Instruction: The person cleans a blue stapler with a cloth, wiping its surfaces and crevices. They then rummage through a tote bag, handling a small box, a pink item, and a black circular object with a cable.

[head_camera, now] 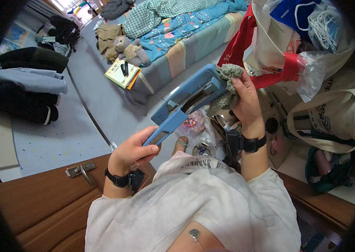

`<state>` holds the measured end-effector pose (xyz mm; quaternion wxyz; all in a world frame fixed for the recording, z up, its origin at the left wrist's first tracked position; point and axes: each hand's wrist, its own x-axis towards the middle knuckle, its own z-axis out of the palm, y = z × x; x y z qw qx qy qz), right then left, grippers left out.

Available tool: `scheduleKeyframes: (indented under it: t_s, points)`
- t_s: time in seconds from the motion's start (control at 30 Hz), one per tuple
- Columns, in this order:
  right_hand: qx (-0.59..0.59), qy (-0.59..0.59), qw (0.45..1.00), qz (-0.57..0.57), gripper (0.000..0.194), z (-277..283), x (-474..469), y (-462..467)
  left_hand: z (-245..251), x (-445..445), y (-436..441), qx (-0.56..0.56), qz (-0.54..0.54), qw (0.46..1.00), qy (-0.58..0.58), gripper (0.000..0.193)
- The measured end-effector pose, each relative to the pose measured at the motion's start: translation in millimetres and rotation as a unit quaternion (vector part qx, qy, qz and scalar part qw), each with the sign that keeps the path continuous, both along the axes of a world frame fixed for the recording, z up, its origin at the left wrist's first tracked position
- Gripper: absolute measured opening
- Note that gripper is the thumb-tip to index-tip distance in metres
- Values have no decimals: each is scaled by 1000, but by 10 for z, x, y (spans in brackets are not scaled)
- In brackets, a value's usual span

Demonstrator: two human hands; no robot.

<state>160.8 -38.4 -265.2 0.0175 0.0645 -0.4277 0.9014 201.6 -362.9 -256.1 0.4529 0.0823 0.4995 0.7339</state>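
A blue, stapler-like device [190, 94] with a metal channel along its middle is held slantwise in front of me. My left hand [136, 147] grips its lower end, thumb lying along the edge. In my right hand [247, 97] is a fluffy grey-green cloth [230, 71], pinched between thumb and fingers. The cloth touches the device's upper right end, and part of it hangs below my fingers. My right fingertips are partly hidden by the cloth.
Ahead stands a bed [177, 60] with a plush toy [130, 50] and notebooks [122, 73]. A full tote bag [268, 41] with red straps is close to my right hand. A wooden door [54, 195] lies at lower left, with clothes [26, 82] beyond it.
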Motion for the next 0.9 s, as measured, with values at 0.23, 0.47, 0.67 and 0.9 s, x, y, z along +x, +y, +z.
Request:
scheduleKeyframes:
  t_s: [0.23, 0.47, 0.67, 0.9]
  points:
    - [227, -88, 967, 74, 47, 215, -12, 75, 220, -282, -198, -96, -70, 993, 21, 47]
    - [15, -173, 984, -28, 34, -64, -115, -173, -8, -934, -388, 221, 44, 970, -88, 77]
    - [102, -58, 971, -209, 33, 107, -219, -470, -706, -869, -48, 423, 124, 851, -284, 73]
    - [253, -3, 939, -232, 32, 319, -132, -853, -1260, -670, 941, 320, 139, 868, -352, 74]
